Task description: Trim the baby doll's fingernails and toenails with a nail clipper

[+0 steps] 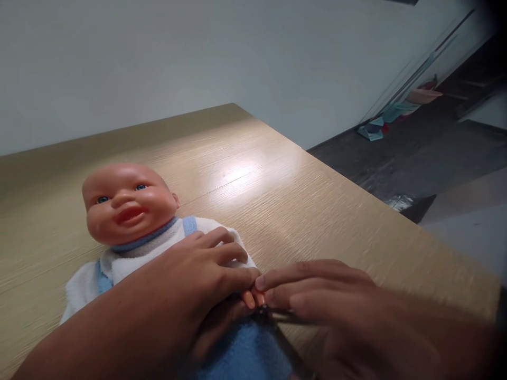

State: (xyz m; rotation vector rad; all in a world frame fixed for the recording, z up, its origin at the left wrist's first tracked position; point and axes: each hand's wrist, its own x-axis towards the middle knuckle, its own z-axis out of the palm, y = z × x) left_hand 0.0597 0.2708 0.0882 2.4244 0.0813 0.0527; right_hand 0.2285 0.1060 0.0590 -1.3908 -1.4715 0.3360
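Observation:
A baby doll (127, 203) lies face up on the wooden table, dressed in a white top with blue straps and fuzzy blue lower clothing. My left hand (206, 274) reaches across its chest and is closed round the doll's arm near the wrist. Small orange doll fingers (249, 300) poke out past my left thumb and forefinger. My right hand (336, 301) is closed on a thin metal tool that looks like a nail clipper (264, 310), its tip at the doll's fingers. Most of the tool is hidden or blurred. My right fingertips touch my left forefinger.
The table (190, 142) meets a pale wall (158, 63) at the back, and its right edge slants toward me. On the dark floor beyond stand a pink basin (423, 96) and a light-blue dustpan-like item (371, 129). Shiny plastic (400, 202) lies near the table's edge.

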